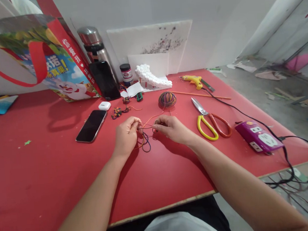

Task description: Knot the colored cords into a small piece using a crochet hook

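Thin dark and orange cord [146,143] runs between my two hands and hangs in loops just above the red table. My left hand [127,134] is closed in a pinch on the cord. Opposite it, my right hand [171,128] also pinches the cord, with a small dark looped bit at its fingertips. An orange strand leads back from the hands toward a multicoloured ball of cord [167,99]. Behind my left hand lies a small knotted piece of orange and black cord [117,112].
Yellow-and-red-handled scissors [207,122], a yellow glue gun [193,80] and a purple power strip [259,137] lie on the right. Left are a phone [91,126], a white earbud case [104,106] and a shopping bag [67,70]. A white bumpy model [152,76] stands behind.
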Demonstrator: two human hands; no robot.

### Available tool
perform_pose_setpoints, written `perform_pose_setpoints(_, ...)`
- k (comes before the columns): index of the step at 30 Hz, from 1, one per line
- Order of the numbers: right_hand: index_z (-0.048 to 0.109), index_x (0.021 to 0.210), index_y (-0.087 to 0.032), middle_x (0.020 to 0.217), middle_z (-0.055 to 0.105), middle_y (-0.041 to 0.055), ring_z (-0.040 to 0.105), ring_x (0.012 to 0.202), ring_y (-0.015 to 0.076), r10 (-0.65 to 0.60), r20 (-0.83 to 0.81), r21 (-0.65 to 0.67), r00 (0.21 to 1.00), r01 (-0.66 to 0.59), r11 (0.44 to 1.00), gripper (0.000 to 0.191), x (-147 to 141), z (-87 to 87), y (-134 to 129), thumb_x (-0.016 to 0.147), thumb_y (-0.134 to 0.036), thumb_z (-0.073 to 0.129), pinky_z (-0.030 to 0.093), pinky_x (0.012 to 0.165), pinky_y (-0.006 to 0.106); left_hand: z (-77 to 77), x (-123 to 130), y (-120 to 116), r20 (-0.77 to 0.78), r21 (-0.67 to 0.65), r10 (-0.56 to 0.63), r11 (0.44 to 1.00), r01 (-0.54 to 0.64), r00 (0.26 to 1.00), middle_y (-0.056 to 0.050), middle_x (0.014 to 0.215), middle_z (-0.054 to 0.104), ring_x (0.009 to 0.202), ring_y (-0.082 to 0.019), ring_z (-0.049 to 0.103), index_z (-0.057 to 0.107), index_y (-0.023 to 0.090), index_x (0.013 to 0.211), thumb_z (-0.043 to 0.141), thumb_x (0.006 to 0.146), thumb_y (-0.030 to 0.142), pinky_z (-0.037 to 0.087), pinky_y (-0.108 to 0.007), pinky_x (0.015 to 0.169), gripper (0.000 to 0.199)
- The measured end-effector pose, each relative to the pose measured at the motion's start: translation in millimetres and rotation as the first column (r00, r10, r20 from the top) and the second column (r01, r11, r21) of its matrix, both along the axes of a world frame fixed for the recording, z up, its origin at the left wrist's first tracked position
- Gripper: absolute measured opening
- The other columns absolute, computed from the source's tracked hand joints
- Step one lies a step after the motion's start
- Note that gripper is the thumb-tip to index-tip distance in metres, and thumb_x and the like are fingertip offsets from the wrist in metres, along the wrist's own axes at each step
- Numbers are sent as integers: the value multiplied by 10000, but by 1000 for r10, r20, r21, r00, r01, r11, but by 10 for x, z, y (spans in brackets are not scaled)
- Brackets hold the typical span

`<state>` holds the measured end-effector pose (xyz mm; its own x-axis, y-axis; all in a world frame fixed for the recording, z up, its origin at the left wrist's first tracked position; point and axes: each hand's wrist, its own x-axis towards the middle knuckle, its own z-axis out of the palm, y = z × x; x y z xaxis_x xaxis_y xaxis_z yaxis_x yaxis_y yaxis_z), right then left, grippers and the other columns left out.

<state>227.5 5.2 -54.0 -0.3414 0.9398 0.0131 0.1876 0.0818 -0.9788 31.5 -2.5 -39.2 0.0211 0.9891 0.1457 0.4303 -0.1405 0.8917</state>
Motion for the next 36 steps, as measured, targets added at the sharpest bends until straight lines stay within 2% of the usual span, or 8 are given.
perform_pose_setpoints(3,603,783,-198,581,491,-51,401,518,116,28,35,-40,999,-27,999,288,18,19,-11,895,-459,651,326,551,283,-11,-33,20,-2,-42,-19,999,19,1000,13,626,627,572,-162,618,621,212,785,511,892,237,479,-281,628,155)
perform_pose_setpoints(7,609,754,-193,671,615,3,497,624,151,-23,164,67,986,13,998,235,70,31,-13,894,-381,628,365,621,300,5,-90,43,-26,-72,-92,993,90,995,-19,692,705,651,-184,677,680,200,792,581,873,255,503,-297,670,140)
perform_pose_setpoints(11,636,806,-193,749,693,27,557,691,178,-51,230,111,972,26,993,180,99,42,-18,901,-344,616,393,663,314,56,-102,17,-7,91,-42,995,42,999,-64,959,787,771,-176,667,749,191,990,608,928,343,504,-304,739,216)
perform_pose_setpoints(16,640,817,-193,820,760,61,635,747,198,52,221,37,974,-62,997,179,81,78,-58,936,-311,578,435,713,329,70,-38,-53,3,192,-8,981,8,1000,-37,866,738,604,-113,525,761,178,945,652,938,364,433,-270,616,216)
perform_pose_setpoints(20,638,815,-191,818,741,56,622,740,196,53,229,61,972,-69,996,187,74,100,-84,938,-316,574,430,711,332,49,27,-104,-50,97,-129,986,133,990,-15,827,712,518,-81,443,770,188,983,692,882,265,404,-250,543,149)
perform_pose_setpoints(25,642,836,-186,799,691,32,575,715,177,35,232,114,972,-62,992,173,67,140,-116,939,-302,566,410,682,315,46,94,-161,42,-130,-237,962,240,971,-23,786,711,548,-127,588,749,185,1137,673,882,261,504,-270,564,277)
perform_pose_setpoints(31,603,805,-193,782,628,13,531,707,158,29,330,236,944,-113,965,155,77,179,-143,950,-226,559,384,683,297,51,105,-174,11,-105,-294,950,293,956,-27,836,730,524,-108,599,765,188,1143,643,893,225,493,-255,550,280)
perform_pose_setpoints(36,601,838,-194,846,664,46,575,784,183,34,397,305,917,-167,938,143,112,158,-129,970,-182,547,397,733,303,40,84,-174,38,-126,-323,937,325,946,23,666,650,466,-120,612,781,197,1169,609,944,234,498,-258,532,285)
